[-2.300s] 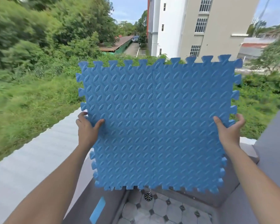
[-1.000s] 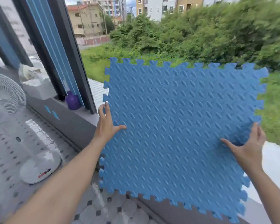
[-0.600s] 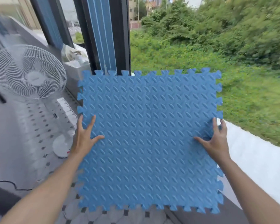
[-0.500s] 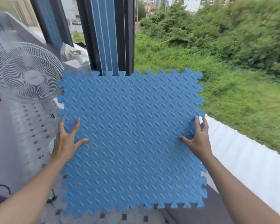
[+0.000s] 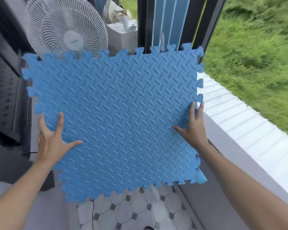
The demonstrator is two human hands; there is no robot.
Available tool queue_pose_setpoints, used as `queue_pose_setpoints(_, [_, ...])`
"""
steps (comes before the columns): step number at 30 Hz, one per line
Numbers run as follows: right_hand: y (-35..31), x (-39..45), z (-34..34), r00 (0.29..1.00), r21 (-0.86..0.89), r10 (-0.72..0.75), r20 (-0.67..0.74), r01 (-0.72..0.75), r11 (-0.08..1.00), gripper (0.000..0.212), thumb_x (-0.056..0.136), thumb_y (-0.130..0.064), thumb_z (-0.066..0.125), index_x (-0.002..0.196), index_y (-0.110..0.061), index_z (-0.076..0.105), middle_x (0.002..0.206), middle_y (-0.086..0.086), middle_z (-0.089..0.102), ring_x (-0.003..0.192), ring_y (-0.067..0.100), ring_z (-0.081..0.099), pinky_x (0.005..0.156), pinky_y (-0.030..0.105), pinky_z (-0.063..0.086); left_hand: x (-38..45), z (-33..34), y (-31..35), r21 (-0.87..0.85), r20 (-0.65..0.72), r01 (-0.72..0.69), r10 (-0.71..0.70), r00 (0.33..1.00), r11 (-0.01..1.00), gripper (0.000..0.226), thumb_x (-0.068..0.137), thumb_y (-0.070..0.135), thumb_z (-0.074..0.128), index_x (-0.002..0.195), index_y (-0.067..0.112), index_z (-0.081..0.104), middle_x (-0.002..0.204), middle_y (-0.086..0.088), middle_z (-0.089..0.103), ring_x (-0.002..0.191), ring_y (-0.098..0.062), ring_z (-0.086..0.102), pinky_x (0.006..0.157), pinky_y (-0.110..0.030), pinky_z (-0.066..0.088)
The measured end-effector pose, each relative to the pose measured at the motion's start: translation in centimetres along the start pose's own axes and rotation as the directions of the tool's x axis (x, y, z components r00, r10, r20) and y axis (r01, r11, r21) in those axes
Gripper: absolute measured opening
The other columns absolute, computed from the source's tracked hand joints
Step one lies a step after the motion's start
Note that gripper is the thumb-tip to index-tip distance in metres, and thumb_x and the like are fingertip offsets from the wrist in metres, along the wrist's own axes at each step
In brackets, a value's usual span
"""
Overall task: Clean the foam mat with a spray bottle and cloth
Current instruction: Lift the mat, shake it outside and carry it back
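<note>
Blue foam mat is held upright in the air between both hands, above tiled floor. Left hand: fingers spread, thumb on the face. Right hand: fingers spread at the edge. Step in hand — carrying, by judgement. Next: lay it flat; spray bottle and cloth — not visible.

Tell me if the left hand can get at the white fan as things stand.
Probably not: the left hand is spread on the blue foam mat, which is held up between it and the white fan behind.
</note>
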State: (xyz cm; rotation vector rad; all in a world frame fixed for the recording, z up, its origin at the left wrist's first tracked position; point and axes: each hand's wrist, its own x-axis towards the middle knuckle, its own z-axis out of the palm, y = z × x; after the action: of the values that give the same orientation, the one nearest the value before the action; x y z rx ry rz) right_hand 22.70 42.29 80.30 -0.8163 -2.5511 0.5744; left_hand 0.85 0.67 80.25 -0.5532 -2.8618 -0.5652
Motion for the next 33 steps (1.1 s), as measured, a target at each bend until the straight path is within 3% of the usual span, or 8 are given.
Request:
queue_pose_setpoints(3, [1.1,2.4,7.1,0.996,-0.012,-0.047,0.077,0.048,0.999,0.122,0.075,-0.042,0.081,0.155,-0.018,-0.008,0.161,0.017,-0.018,0.143,0.046,0.022,0.112,0.055,0.032,-2.0,5.8,-3.4,0.022,-0.019,0.087,-0.087,0.996,0.996,0.122,0.059,0.056,0.079,0.150,0.042,-0.001,0.155,-0.021,-0.015,0.139,-0.049,0.015,0.104,-0.061,0.033])
queue_pose_setpoints(8, [5.5,1.6,21.7,0.975,-0.047,-0.053,0.217,0.064,0.997,0.119,0.075,-0.037,0.082,0.156,-0.017,-0.003,0.161,0.019,-0.017,0.133,0.050,0.034,0.107,0.051,0.037,-5.8,19.3,-11.3,0.051,0.088,0.224,-0.228,0.970,0.973,0.123,0.057,0.059,0.079,0.150,0.042,0.001,0.153,-0.025,-0.009,0.137,-0.049,0.021,0.104,-0.057,0.037])
queue_pose_setpoints(12, [12.1,-1.2,35.2,0.939,-0.074,-0.017,0.342,0.045,0.996,0.118,0.076,-0.039,0.081,0.156,-0.019,-0.004,0.161,0.015,-0.019,0.140,0.046,0.028,0.109,0.052,0.036,-8.9,32.6,-17.8,0.012,0.161,0.254,-0.252,0.954,0.967,0.124,0.053,0.053,0.084,0.151,0.037,0.010,0.153,-0.027,-0.007,0.143,-0.042,0.007,0.113,-0.050,0.027])
queue_pose_setpoints(15, [17.7,-3.6,45.1,0.920,-0.077,0.004,0.391,0.028,0.997,0.119,0.073,-0.047,0.080,0.156,-0.022,-0.002,0.162,0.015,-0.015,0.138,0.043,0.033,0.107,0.051,0.040,-11.2,42.9,-21.9,0.006,0.210,0.270,-0.265,0.941,0.963,0.127,0.051,0.054,0.085,0.150,0.041,0.007,0.153,-0.026,-0.010,0.144,-0.041,0.000,0.116,-0.048,0.020])
queue_pose_setpoints(19, [25.3,-7.2,56.3,0.876,-0.083,0.068,0.477,-0.032,0.996,0.121,0.072,-0.045,0.081,0.156,-0.021,-0.002,0.162,0.009,-0.014,0.149,0.029,0.012,0.117,0.043,0.028,-15.5,54.5,-24.7,0.092,0.311,0.315,-0.328,0.892,0.945,0.126,0.053,0.062,0.081,0.146,0.050,-0.005,0.154,-0.021,-0.013,0.142,-0.043,0.012,0.111,-0.054,0.029])
queue_pose_setpoints(24, [32.2,-10.0,64.7,0.809,-0.205,0.179,0.560,-0.073,0.976,0.124,0.071,-0.050,0.081,0.156,-0.024,-0.006,0.162,0.005,-0.018,0.151,0.025,0.005,0.117,0.041,0.023,-19.7,64.9,-26.5,0.155,0.394,0.314,-0.350,0.850,0.937,0.121,0.055,0.063,0.079,0.148,0.047,0.002,0.155,-0.019,-0.008,0.140,-0.042,0.020,0.105,-0.059,0.032])
queue_pose_setpoints(29, [35.5,-11.3,70.0,0.770,-0.196,0.171,0.615,-0.061,0.979,0.119,0.072,-0.043,0.082,0.157,-0.018,0.002,0.163,0.005,-0.016,0.151,0.017,0.000,0.118,0.033,0.017,-20.8,70.6,-30.2,0.131,0.474,0.329,-0.351,0.808,0.935,0.119,0.052,0.063,0.080,0.148,0.044,0.012,0.155,-0.017,-0.005,0.146,-0.033,0.005,0.110,-0.059,0.026])
queue_pose_setpoints(33, [36.6,-11.2,73.2,0.729,-0.230,0.158,0.667,-0.001,0.973,0.119,0.071,-0.047,0.082,0.156,-0.028,0.000,0.164,0.003,-0.012,0.151,0.024,0.008,0.119,0.041,0.021,-20.5,73.2,-32.1,0.154,0.553,0.367,-0.387,0.738,0.918,0.121,0.055,0.060,0.080,0.151,0.038,0.010,0.155,-0.018,-0.010,0.146,-0.035,0.001,0.117,-0.051,0.017])
